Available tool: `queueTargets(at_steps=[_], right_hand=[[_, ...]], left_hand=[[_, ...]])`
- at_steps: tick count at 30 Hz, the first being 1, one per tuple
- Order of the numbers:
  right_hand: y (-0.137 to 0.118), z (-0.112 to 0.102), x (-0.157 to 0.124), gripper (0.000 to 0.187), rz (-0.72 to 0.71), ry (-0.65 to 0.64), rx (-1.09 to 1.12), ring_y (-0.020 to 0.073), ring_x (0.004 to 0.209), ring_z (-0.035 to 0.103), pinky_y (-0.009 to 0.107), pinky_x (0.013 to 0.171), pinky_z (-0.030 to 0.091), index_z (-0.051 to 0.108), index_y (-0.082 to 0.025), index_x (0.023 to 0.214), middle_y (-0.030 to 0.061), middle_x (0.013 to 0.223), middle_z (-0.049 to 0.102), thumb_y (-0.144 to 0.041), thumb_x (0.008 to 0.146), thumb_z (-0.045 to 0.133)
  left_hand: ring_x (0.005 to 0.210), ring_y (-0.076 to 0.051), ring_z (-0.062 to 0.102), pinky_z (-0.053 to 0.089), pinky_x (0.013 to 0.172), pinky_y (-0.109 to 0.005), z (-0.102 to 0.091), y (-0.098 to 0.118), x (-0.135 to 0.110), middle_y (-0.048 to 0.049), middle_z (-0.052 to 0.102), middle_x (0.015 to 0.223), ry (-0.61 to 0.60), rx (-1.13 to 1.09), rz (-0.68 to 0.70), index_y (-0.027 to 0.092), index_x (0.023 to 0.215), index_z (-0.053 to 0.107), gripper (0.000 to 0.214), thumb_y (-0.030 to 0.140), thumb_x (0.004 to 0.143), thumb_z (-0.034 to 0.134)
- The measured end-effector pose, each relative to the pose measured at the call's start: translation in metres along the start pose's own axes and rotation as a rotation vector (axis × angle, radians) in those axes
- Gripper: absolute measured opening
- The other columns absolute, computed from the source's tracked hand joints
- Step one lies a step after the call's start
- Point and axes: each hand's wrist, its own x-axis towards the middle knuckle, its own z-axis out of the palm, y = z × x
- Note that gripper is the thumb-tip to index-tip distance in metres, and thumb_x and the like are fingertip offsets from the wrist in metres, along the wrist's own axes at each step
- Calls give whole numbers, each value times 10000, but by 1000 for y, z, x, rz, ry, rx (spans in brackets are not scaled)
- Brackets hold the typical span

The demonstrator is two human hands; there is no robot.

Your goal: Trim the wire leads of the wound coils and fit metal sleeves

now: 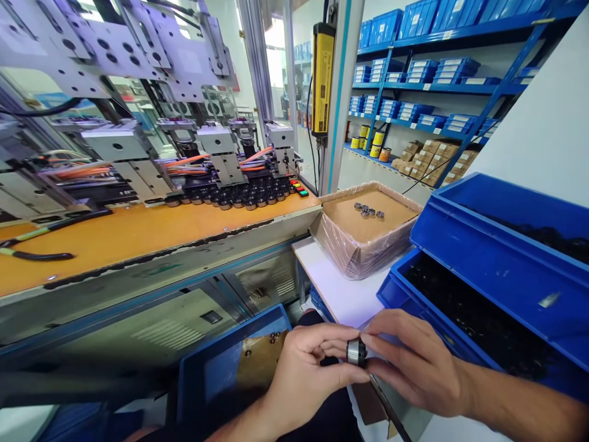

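Observation:
My left hand [306, 368] and my right hand [411, 362] meet low in the view, both pinching a small round metal-and-black ring part [356, 352] between fingertips. They hover over the near edge of a white table [340, 288]. Just to the right lies a blue bin [464, 301] filled with small dark parts. Ahead stands a plastic-lined cardboard box [363, 236] with several similar ring parts [368, 210] on a brown sheet inside.
An orange-topped machine bench [138, 236] carries a row of black fixtures [239, 196] under metal heads. A second blue bin [510, 215] is stacked at the right. A blue tray [221, 368] sits below left. Blue shelving with bins and boxes [427, 73] fills the back.

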Motion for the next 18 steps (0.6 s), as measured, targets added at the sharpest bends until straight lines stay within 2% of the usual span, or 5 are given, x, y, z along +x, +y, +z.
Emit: queueTargets(at_steps=[6, 11, 14, 18], right_hand=[[1, 0, -1, 143, -55, 5, -89, 196, 855, 637, 318, 682, 598, 640, -57, 1040, 111, 892, 661, -123, 934, 571], [2, 3, -5, 180, -120, 29, -159, 215, 780, 630, 339, 604, 585, 640, -18, 998, 115, 798, 648, -179, 931, 592], [0, 4, -6, 209, -102, 64, -130, 225, 847, 654, 355, 653, 610, 619, -26, 1098, 127, 857, 669, -133, 925, 565], [-6, 2, -3, 252, -25, 86, -32, 214, 907, 663, 349, 735, 629, 600, -31, 1142, 144, 926, 686, -42, 893, 565]], left_hand=[[671, -123, 772, 600, 658, -117, 0, 1, -2, 21, 822, 768, -1, 6, -16, 237, 870, 807, 503, -136, 533, 803], [729, -132, 768, 607, 690, -150, 13, -13, -5, -6, 824, 838, 80, -57, 32, 229, 850, 792, 396, -48, 570, 842], [778, -146, 762, 610, 726, -175, 13, -15, -5, -14, 812, 896, 103, 28, 155, 254, 924, 781, 443, 28, 558, 887], [796, -178, 752, 607, 737, -205, -1, -1, -2, -72, 781, 901, -20, 467, 437, 207, 963, 789, 384, 98, 608, 885]])
